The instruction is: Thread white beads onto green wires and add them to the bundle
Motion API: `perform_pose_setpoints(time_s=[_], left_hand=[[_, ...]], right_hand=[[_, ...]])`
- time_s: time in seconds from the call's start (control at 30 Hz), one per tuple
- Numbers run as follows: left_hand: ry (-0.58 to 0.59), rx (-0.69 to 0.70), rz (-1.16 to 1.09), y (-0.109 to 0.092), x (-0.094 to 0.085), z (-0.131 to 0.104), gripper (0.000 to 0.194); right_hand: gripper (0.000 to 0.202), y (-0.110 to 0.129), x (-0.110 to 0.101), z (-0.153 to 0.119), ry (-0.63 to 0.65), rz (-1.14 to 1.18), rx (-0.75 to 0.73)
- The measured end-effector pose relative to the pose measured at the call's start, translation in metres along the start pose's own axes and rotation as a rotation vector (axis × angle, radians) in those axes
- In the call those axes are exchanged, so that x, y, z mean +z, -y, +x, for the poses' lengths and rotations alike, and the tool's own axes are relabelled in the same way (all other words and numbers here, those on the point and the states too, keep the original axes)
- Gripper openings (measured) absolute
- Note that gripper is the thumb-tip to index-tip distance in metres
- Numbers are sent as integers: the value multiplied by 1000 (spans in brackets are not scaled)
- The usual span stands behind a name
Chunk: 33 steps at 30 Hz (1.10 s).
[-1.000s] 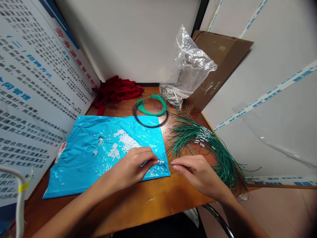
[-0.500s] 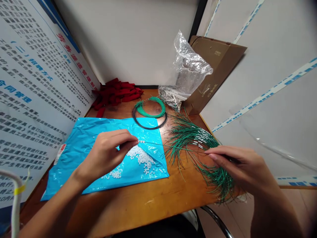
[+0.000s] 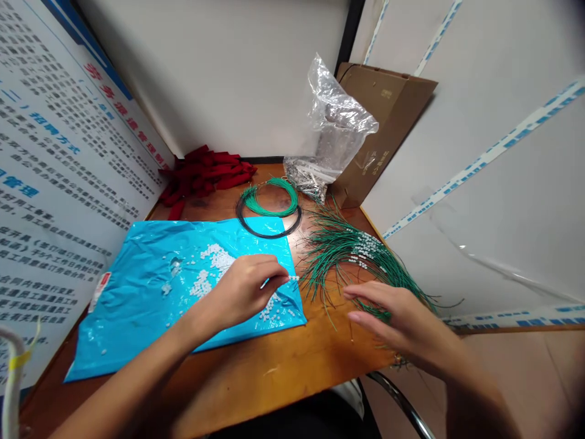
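My left hand [image 3: 249,289] is pinched over the right part of a blue plastic bag [image 3: 123,311], holding a thin wire with a few white beads [image 3: 294,278] at its fingertips. Loose white beads [image 3: 217,259] lie scattered on the bag. To the right, my right hand [image 3: 393,314] has its thumb and fingers apart, with nothing seen between them. It is over the near part of a big bundle of green wires [image 3: 338,244], which carries rows of white beads. The far end of the held wire cannot be made out.
Behind the bag lie a green wire coil [image 3: 292,198] and a black wire coil [image 3: 265,235]. Red cloth strips [image 3: 210,174] are at the back left. A clear bag of metal pieces [image 3: 311,177] leans by a brown cardboard piece [image 3: 384,122]. Printed panels flank the table [image 3: 256,384].
My left hand has moved right with the beaded wire. My right hand has let go of the wire, opened and shifted left. The camera view has shifted slightly.
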<state>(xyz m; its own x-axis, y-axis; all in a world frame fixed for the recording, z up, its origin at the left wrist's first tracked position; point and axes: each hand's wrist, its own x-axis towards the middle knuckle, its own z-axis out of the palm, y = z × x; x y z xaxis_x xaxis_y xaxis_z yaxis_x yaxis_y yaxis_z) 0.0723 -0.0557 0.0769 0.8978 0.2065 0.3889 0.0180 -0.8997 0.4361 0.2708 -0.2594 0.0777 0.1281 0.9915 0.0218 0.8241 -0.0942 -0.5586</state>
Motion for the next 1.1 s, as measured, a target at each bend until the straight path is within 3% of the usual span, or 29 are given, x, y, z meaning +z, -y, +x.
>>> perform_pose_setpoints(time_s=[0.17, 0.3, 0.37, 0.5, 0.67, 0.83, 0.93, 1.1], left_hand=[[68, 56, -39, -8, 13, 7, 17], [82, 89, -56, -12, 16, 10, 18], [93, 104, -42, -13, 18, 12, 18], [150, 114, -32, -14, 22, 13, 18], [190, 113, -61, -16, 25, 18, 17], [224, 127, -146, -16, 27, 27, 18], [238, 124, -140, -14, 27, 32, 16], [189, 70, -98, -6, 20, 39, 22]], right_hand=[[16, 26, 24, 24, -158, 89, -47], [11, 31, 30, 28, -409, -65, -92], [17, 32, 33, 28, -469, -158, -142], [23, 27, 42, 25, -375, -149, -186], [19, 18, 47, 17, -301, 75, -66], [17, 17, 38, 5, -292, 149, 16], [17, 13, 28, -7, -293, 85, 59], [16, -9, 6, -36, -435, -190, 83]])
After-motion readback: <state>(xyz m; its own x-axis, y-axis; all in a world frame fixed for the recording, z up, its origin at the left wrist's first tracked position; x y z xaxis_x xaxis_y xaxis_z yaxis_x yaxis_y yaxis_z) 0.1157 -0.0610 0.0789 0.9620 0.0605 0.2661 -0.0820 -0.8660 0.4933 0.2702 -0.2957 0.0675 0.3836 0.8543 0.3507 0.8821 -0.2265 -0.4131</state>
